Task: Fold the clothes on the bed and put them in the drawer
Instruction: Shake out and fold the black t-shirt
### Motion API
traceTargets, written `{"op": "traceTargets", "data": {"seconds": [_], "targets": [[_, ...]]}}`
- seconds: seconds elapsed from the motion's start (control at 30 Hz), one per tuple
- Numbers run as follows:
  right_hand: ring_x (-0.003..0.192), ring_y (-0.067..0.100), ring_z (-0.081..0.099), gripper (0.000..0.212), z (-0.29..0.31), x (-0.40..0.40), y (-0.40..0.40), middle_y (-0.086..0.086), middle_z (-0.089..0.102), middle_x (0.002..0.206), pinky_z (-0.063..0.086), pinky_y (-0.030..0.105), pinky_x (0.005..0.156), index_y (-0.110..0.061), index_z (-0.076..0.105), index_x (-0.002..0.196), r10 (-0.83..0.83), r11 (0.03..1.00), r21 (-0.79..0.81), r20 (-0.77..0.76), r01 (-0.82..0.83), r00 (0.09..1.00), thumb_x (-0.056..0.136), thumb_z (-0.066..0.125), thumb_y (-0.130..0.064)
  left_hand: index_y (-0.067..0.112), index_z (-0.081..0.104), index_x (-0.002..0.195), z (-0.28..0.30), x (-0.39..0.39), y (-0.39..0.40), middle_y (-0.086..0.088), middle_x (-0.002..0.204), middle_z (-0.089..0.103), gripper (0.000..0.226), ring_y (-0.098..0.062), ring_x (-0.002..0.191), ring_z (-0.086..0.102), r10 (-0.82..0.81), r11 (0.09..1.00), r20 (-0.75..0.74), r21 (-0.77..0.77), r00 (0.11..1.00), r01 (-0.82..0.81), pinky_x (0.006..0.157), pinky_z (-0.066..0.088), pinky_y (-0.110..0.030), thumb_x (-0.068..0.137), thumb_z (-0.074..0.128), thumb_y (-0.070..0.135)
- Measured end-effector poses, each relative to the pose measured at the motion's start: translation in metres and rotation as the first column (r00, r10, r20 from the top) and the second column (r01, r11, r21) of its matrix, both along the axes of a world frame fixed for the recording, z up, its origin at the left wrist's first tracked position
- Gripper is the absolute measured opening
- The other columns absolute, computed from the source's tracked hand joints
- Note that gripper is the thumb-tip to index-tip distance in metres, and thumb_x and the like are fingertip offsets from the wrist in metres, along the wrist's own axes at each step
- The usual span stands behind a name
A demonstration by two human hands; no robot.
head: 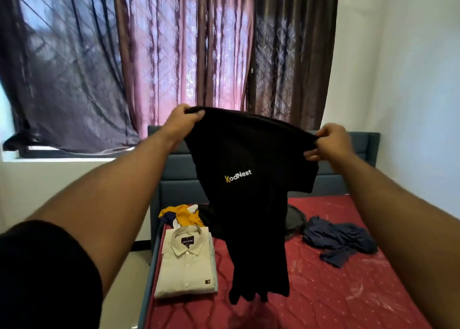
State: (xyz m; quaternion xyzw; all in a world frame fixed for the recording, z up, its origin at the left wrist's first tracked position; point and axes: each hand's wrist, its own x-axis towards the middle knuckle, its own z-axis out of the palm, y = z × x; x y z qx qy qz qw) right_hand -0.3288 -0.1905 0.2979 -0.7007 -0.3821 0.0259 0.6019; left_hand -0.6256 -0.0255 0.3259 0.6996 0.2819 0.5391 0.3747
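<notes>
step: holding the black tee [251, 179] up in the air, ahead of folding it; this is a judgement from how it hangs.
left grip: the left hand [183, 122] pinches one top corner of the tee, fingers curled over the cloth edge.
right grip: the right hand [328, 142] pinches the other top corner, fingers curled, thumb under the edge.
tee: stretched between the two grips, its top edge sloping down from the left grip to the right; the body hangs below them, twisted and bunched at the hem, clear of the bed [336, 291].
below left grip: a folded cream shirt [186, 261] lies flat near the bed's edge; just beyond it a yellow garment [181, 214] lies crumpled.
below right grip: a navy garment [338, 241] lies loose on the bed, well apart from the shirt.
drawer: not in view.
doing it well: level the two grips so the top edge runs straight, and give a light shake to let the twisted hem drop open. lay it flat on the bare red patch under the grips, between shirt and navy garment, before creasing.
risk: folding while the hem is twisted would likely trap wrinkles; lowering too far toward the left could disturb the folded shirt.
progress: one piece looks done, at least three remain.
</notes>
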Motion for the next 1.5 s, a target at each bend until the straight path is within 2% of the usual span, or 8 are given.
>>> {"op": "traceTargets", "data": {"seconds": [0.2, 0.33, 0.5, 0.77, 0.97, 1.17, 1.33, 1.5], "targets": [[0.050, 0.024, 0.068, 0.024, 0.010, -0.005, -0.014, 0.024, 0.062, 0.080, 0.060, 0.037, 0.055, -0.005, 0.058, 0.090, 0.109, 0.994, -0.036, 0.056, -0.107, 0.992, 0.091, 0.044, 0.014, 0.004, 0.050, 0.111, -0.029, 0.015, -0.025, -0.004, 0.096, 0.059, 0.028, -0.023, 0.089, 0.056, 0.335, 0.906, 0.276, 0.168, 0.901, -0.388, 0.065, 0.033, -0.017, 0.096, 0.059, 0.027], [0.054, 0.024, 0.070, 0.021, 0.022, 0.005, -0.027, 0.024, 0.064, 0.081, 0.060, 0.031, 0.052, -0.004, 0.059, 0.084, 0.187, 0.981, -0.060, 0.002, -0.186, 0.982, 0.094, 0.047, 0.010, 0.005, 0.052, 0.101, -0.013, -0.004, -0.016, -0.002, 0.082, 0.054, 0.048, -0.019, 0.074, 0.048, 0.455, 0.658, 0.006, 0.671, 0.890, -0.341, 0.067, 0.036, -0.030, 0.087, 0.066, 0.049], [0.059, 0.026, 0.071, 0.019, 0.028, 0.014, -0.032, 0.026, 0.065, 0.086, 0.060, 0.034, 0.053, -0.002, 0.058, 0.085, 0.188, 0.979, -0.068, -0.040, -0.190, 0.981, 0.095, 0.046, 0.010, 0.008, 0.052, 0.097, 0.024, -0.013, -0.008, -0.010, 0.080, 0.061, 0.058, -0.029, 0.072, 0.057, 0.555, 0.512, -0.100, 0.823, 0.826, -0.245, 0.064, 0.039, -0.033, 0.078, 0.071, 0.060], [0.042, 0.024, 0.065, 0.024, 0.004, 0.009, -0.021, 0.029, 0.058, 0.075, 0.057, 0.037, 0.045, 0.002, 0.050, 0.110, 0.152, 0.953, -0.273, 0.056, -0.132, 0.987, 0.095, 0.036, 0.014, 0.020, 0.069, 0.077, 0.029, -0.015, 0.013, 0.009, 0.065, 0.066, 0.017, 0.001, 0.054, 0.060, 0.033, 0.960, -0.414, 0.266, 0.910, 0.086, 0.053, 0.046, -0.009, 0.073, 0.085, 0.025], [0.044, 0.026, 0.065, 0.043, -0.007, 0.008, -0.010, 0.030, 0.060, 0.094, 0.055, 0.035, 0.040, 0.000, 0.058, 0.108, 0.037, 0.978, -0.207, 0.102, -0.015, 0.994, 0.086, 0.026, 0.020, -0.003, 0.066, 0.113, 0.020, -0.024, 0.024, -0.019, 0.106, 0.072, 0.068, -0.026, 0.089, 0.072, -0.352, 0.932, -0.398, -0.232, 0.847, 0.279, 0.075, 0.060, -0.031, 0.051, 0.090, 0.012], [0.058, 0.033, 0.067, 0.033, -0.018, 0.010, 0.004, 0.026, 0.063, 0.097, 0.060, 0.033, 0.052, -0.001, 0.064, 0.084, -0.002, 0.995, 0.102, -0.090, 0.011, 0.996, 0.084, 0.036, 0.016, -0.005, 0.068, 0.109, 0.038, -0.016, 0.018, -0.010, 0.079, 0.071, 0.037, -0.008, 0.060, 0.067, 0.000, 0.999, -0.313, 0.043, 0.950, 0.014, 0.060, 0.057, -0.020, 0.075, 0.079, 0.001], [0.051, 0.018, 0.060, 0.007, 0.001, -0.007, -0.006, 0.014, 0.060, 0.064, 0.057, 0.030, 0.054, 0.005, 0.063, 0.076, 0.200, 0.975, -0.130, 0.163, -0.180, 0.966, 0.078, 0.064, 0.012, 0.011, 0.069, 0.091, 0.052, -0.003, -0.008, 0.004, 0.075, 0.062, 0.020, -0.008, 0.069, 0.058, 0.200, 0.953, 0.032, 0.227, 0.979, -0.202, 0.054, 0.048, -0.015, 0.079, 0.080, 0.023], [0.032, 0.018, 0.056, 0.011, 0.003, -0.015, -0.001, 0.018, 0.056, 0.057, 0.052, 0.031, 0.035, 0.004, 0.060, 0.078, 0.099, 0.974, -0.221, 0.179, -0.058, 0.979, 0.086, 0.057, 0.011, 0.010, 0.067, 0.104, 0.047, -0.011, -0.014, -0.013, 0.103, 0.068, 0.024, -0.029, 0.096, 0.064, 0.281, 0.925, -0.206, 0.320, 0.937, -0.207, 0.073, 0.048, -0.030, 0.091, 0.062, 0.029]]}}
